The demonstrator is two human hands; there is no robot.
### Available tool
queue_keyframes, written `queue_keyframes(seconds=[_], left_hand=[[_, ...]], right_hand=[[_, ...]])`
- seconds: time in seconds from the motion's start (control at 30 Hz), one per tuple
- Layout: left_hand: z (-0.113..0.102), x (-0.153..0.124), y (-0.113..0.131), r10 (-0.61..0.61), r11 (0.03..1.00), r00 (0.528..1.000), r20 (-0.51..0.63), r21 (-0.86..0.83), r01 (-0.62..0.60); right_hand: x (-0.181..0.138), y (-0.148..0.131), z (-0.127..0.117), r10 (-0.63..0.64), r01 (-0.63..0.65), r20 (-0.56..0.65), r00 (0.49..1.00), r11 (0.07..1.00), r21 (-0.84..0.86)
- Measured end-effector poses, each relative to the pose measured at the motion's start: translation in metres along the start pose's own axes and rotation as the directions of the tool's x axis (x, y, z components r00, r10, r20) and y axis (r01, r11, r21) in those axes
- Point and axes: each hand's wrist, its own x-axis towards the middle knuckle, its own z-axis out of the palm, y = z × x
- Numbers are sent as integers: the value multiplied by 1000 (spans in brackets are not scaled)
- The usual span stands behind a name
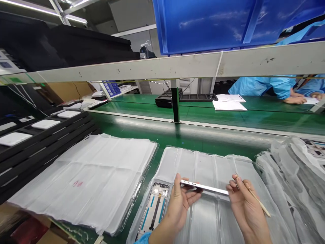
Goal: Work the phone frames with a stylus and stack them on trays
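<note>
Slim silver phone housing (pixel 204 187) is held edge-on in the air, above a clear moulded plastic tray (pixel 205 162) on a green bench (pixel 228 149). Its left end is pinched between the thumb and fingers of the left hand (pixel 179 208). A thin wooden pick (pixel 256 200) is pinched by the right hand (pixel 246 206), between thumb and forefinger, and is slanted across the fingers. The right fingertips (pixel 230 187) are just beside the housing's other end; whether they touch it cannot be told. A second phone frame (pixel 153 210), with blue strips and a dark central bar, is laid in the same tray, just beside the left wrist. Crumpled translucent bags (pixel 286 179) are heaped to the right. A stack of white translucent sheets (pixel 83 179), marked with a red stamp, is laid to the left, beside a black rack (pixel 33 149) carrying white pads. Across the bench, the blue sleeves of a co-worker (pixel 264 86) are seen, and papers (pixel 230 105) are laid near a black tray (pixel 186 97).
</note>
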Motion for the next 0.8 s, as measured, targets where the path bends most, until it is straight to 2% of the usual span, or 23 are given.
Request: queue_keyframes(seconds=[0.17, 0.43, 0.5, 0.57, 0.6, 0.63, 0.7, 0.77, 0.8], left_hand=[[7, -2, 8, -29, 999, 998, -60, -34, 27], [9, -2, 9, -45, 998, 997, -64, -46, 42], [10, -2, 8, -40, 999, 997, -63, -36, 38], [9, -1, 6, -24, 1000, 998, -55, -14, 23], [7, 0, 4, -10, 1000, 999, -48, 1, 10], [6, 1, 2, 10, 1000, 999, -42, 14, -10], [3, 2, -2, 55, 998, 998, -14, 44, -55], [3, 2, -4, 81, 995, 997, 13, 66, -81], [3, 2, -5, 82, 994, 996, 20, 72, -83]], right_hand=[[0, -4, -3, -10, 9, 26, 1000, 1000, 16], [-2, -7, -4, 17, -15, 63, 998, 1000, -27], [0, -6, -9, -24, 31, 96, 995, 997, -69], [3, -4, -15, -134, 161, 190, 973, 978, -135], [4, -4, -18, -221, 269, 256, 941, 947, -174], [4, -3, -21, -319, 398, 330, 888, 894, -207], [0, -2, -24, -479, 641, 485, 732, 727, -249], [-10, 0, -22, -560, 797, 589, 582, 535, -280], [-16, 0, -20, -577, 844, 626, 524, 449, -293]])
